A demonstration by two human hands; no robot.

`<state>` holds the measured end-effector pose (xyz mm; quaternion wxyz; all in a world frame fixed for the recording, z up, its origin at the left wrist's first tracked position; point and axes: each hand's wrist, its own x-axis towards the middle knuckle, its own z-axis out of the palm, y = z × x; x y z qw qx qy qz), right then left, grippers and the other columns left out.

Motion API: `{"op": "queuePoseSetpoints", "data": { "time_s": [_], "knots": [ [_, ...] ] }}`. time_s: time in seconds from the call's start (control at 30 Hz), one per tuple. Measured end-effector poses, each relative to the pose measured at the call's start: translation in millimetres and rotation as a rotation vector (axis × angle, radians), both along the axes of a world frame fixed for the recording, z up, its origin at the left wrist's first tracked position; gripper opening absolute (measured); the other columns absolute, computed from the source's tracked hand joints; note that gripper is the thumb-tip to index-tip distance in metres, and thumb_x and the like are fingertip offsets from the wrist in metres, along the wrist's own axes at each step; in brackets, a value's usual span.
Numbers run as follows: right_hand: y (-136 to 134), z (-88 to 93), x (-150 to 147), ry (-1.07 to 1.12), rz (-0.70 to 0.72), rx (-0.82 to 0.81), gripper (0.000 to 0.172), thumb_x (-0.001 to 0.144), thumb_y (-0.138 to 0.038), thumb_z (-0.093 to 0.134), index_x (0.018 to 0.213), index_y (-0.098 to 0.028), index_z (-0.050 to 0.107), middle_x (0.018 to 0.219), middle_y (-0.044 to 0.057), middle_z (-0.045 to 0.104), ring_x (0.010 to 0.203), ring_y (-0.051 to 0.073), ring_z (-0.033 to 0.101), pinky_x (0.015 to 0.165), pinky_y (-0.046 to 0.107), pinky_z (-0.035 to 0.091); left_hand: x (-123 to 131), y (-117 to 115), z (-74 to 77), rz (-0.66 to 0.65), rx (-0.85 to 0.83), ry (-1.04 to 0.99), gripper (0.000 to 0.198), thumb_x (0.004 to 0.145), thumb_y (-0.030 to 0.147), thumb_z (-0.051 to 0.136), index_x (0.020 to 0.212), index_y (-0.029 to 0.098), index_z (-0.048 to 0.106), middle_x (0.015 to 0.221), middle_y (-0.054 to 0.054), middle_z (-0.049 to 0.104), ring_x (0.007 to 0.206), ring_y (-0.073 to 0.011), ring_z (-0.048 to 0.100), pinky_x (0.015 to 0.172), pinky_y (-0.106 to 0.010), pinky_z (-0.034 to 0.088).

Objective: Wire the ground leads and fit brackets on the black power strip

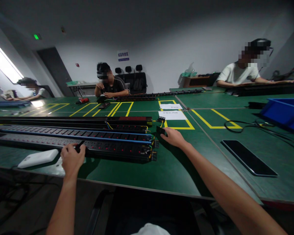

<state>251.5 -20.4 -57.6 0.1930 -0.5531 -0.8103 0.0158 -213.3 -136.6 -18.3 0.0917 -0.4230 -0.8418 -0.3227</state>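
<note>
My left hand [73, 157] is closed around a slim black tool [80, 144], whose kind I cannot make out. It is over the near edge of a long black power strip [112, 147] with a row of sockets and red dots. Further right, beyond the strips' ends, my right hand [173, 137] pinches a small black end piece [161, 131], partly hidden by the fingers. Just behind that sits another black end piece [161, 119] with a yellow wire. A second strip [107, 133] with a blue edge lies behind the near one, and yellow wires show at their right ends.
A white power bank [38, 158] lies left of my left hand. At right are a dark tablet [249, 158], black cables [237, 123] and a blue bin [283, 112]. White paper sheets [172, 115] lie on the green table [147, 178]. Several people sit across it.
</note>
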Motion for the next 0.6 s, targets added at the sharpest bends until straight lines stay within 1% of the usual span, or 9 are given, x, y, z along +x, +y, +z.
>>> {"op": "queuePoseSetpoints", "data": {
  "time_s": [0.2, 0.4, 0.6],
  "knots": [
    [0.7, -1.2, 0.4, 0.006, 0.000, -0.007, 0.027, 0.096, -0.034, 0.052, 0.115, -0.019, 0.064, 0.107, 0.011, 0.072, 0.088, 0.025, 0.067, 0.064, 0.029, 0.040, 0.0, -0.5, 0.6, 0.001, 0.009, 0.000, 0.050, 0.089, 0.048, 0.048, 0.123, 0.015, 0.060, 0.138, -0.022, 0.050, 0.134, -0.0426, 0.043, 0.109, -0.055, 0.039],
    [0.5, -1.6, 0.1, 0.007, -0.005, -0.010, 0.030, 0.096, -0.034, 0.053, 0.119, -0.018, 0.064, 0.108, 0.011, 0.071, 0.090, 0.024, 0.067, 0.065, 0.028, 0.040, -2.8, 1.3, -2.1, -0.002, 0.009, 0.012, 0.051, 0.089, 0.049, 0.048, 0.123, 0.014, 0.060, 0.138, -0.023, 0.050, 0.134, -0.0421, 0.043, 0.109, -0.055, 0.040],
    [0.7, -1.9, -0.3, 0.004, -0.003, -0.002, 0.028, 0.096, -0.034, 0.053, 0.115, -0.017, 0.065, 0.108, 0.012, 0.072, 0.090, 0.025, 0.067, 0.064, 0.028, 0.039, -2.9, 0.9, -1.9, 0.004, -0.003, 0.008, 0.051, 0.089, 0.049, 0.048, 0.124, 0.014, 0.059, 0.138, -0.022, 0.049, 0.134, -0.0417, 0.043, 0.109, -0.054, 0.040]
  ]
}}
